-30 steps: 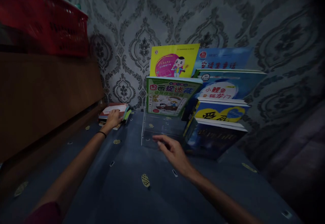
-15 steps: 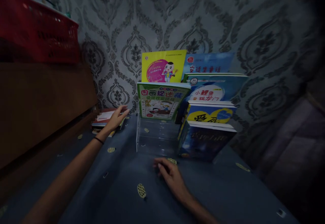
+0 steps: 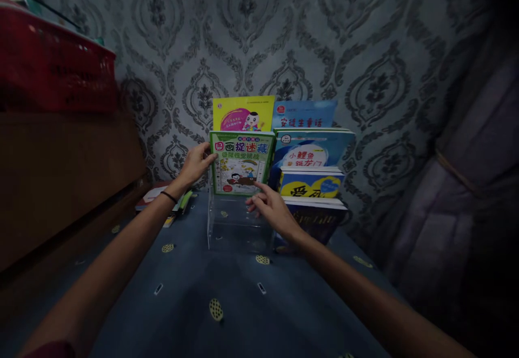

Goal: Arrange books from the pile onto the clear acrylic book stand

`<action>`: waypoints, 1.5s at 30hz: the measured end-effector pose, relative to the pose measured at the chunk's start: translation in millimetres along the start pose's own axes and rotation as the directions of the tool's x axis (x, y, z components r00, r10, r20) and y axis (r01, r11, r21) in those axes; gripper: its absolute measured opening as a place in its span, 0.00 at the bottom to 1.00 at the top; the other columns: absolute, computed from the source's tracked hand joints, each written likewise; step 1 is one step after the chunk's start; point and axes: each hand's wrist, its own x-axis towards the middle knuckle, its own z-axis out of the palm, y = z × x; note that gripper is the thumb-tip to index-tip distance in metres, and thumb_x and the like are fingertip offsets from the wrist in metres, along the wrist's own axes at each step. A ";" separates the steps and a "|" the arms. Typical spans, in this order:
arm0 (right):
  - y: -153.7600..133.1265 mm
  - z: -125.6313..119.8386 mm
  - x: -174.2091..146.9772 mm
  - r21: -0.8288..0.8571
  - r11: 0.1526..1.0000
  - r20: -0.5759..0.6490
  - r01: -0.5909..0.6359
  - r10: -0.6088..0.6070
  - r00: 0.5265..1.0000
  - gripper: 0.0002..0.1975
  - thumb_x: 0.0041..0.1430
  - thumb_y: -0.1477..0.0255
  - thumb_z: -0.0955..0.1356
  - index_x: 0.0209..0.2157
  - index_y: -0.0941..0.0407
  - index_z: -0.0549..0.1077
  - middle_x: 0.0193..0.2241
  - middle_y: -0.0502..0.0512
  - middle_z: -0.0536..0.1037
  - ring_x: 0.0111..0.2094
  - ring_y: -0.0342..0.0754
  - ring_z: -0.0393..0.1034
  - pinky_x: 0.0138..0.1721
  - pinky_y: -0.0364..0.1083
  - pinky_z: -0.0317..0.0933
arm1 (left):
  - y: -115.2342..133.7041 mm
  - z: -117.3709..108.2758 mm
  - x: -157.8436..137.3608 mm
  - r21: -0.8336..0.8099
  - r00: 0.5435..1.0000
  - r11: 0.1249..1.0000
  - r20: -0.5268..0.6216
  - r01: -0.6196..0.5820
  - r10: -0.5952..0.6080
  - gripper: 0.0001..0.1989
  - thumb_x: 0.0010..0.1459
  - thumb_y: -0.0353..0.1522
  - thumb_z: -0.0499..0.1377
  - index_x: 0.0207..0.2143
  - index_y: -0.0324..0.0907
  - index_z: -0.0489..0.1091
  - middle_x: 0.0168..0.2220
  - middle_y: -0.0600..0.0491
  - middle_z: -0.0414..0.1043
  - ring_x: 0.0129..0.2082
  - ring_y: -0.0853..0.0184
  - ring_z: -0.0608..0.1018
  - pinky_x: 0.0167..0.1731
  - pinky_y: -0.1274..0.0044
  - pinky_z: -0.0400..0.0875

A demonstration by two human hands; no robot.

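A green-bordered picture book (image 3: 242, 170) stands in a clear stepped rack (image 3: 239, 236). My left hand (image 3: 197, 164) is closed at that book's left edge, with the thumb on the front side. Close to the lower right of its cover is my right hand (image 3: 272, 208); the index finger is stretched out and the other fingers are loosely bent, holding nothing. Whether that fingertip touches the cover I cannot tell. Behind the green book rises a yellow book (image 3: 243, 110). To the right, blue books (image 3: 310, 147), a yellow-and-blue book (image 3: 310, 184) and a dark blue book (image 3: 314, 220) stand in tiers.
Several books (image 3: 151, 196) lie stacked at the left, partly behind my left forearm. A red basket (image 3: 60, 66) sits on a brown wooden piece of furniture (image 3: 68, 179). Patterned wallpaper covers the wall behind, and a tied curtain (image 3: 438, 223) hangs at the right.
My left hand has moved from above the stacked books to the green book's left edge. My right hand has risen from the tablecloth to the book's lower right. The view has shifted slightly.
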 end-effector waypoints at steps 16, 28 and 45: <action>12.0 10.8 22.1 0.023 0.992 0.021 -0.123 0.122 0.992 0.34 0.60 0.76 0.63 0.67 0.63 0.55 0.26 0.51 0.79 0.22 0.43 0.72 0.23 0.41 0.66 | -26.5 11.0 15.9 -0.043 0.999 0.999 0.002 0.032 -0.032 0.03 0.54 0.29 0.57 0.30 0.43 0.63 0.24 0.59 0.66 0.26 0.70 0.71 0.27 0.79 0.67; 11.0 12.5 24.8 0.036 0.993 0.040 -0.110 0.109 0.993 0.33 0.59 0.76 0.64 0.66 0.59 0.57 0.25 0.49 0.79 0.22 0.42 0.72 0.21 0.39 0.64 | -27.6 6.4 16.7 -0.018 1.000 1.000 0.026 0.008 -0.007 0.03 0.54 0.30 0.56 0.29 0.43 0.63 0.25 0.57 0.65 0.27 0.69 0.69 0.26 0.79 0.65; 7.4 3.8 21.7 0.042 0.993 0.014 -0.111 0.110 0.994 0.33 0.58 0.76 0.63 0.65 0.62 0.58 0.24 0.49 0.79 0.22 0.43 0.73 0.22 0.40 0.64 | -24.8 2.0 10.3 -0.018 0.999 1.000 0.045 -0.022 0.023 0.04 0.56 0.33 0.55 0.32 0.42 0.66 0.27 0.56 0.68 0.28 0.68 0.71 0.26 0.79 0.67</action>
